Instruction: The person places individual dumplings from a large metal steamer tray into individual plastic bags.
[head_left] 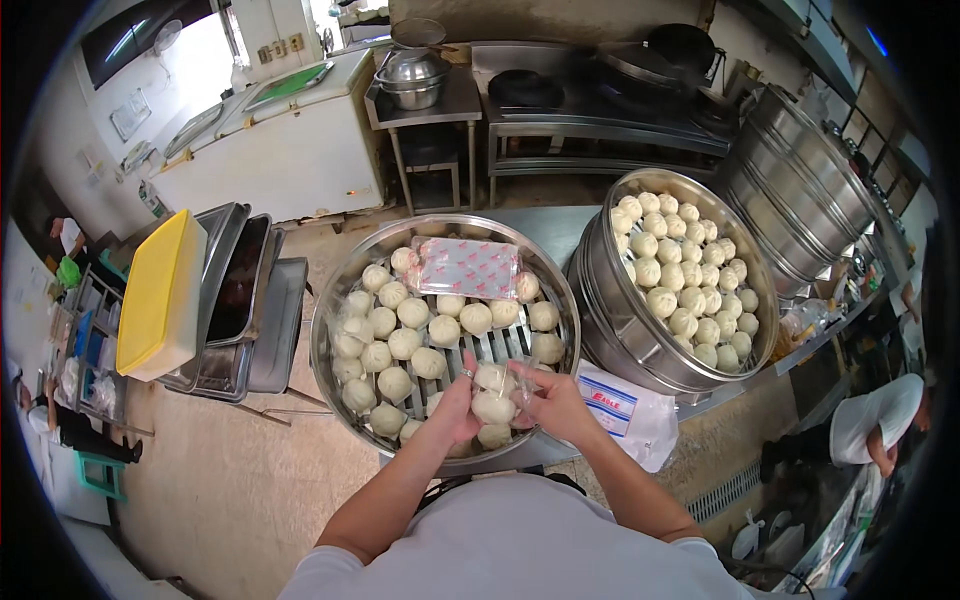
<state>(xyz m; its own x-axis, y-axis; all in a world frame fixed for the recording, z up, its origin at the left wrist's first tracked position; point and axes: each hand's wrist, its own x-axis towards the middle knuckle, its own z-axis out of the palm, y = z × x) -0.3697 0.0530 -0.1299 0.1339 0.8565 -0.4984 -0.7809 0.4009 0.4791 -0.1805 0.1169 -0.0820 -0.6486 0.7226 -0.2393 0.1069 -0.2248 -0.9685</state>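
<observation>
Over the near side of a round metal steamer tray (322,340), my left hand (457,408) and my right hand (556,403) hold a clear plastic bag (494,392) between them. A few pale buns show through its film. Both hands have their fingers closed on the bag's sides. Around them in the tray lie many round steamed buns (404,343) with pleated tops, and bare slats show in the middle. A flat clear packet with pink print (468,268) rests on the buns at the far side.
To the right stands a stacked steamer (592,330) full of buns, with taller steamer tiers (795,190) behind it. A white plastic packet (640,425) lies beside my right forearm. A yellow-lidded box (155,295) and metal trays (280,325) stand left. Other people (865,420) are at the right.
</observation>
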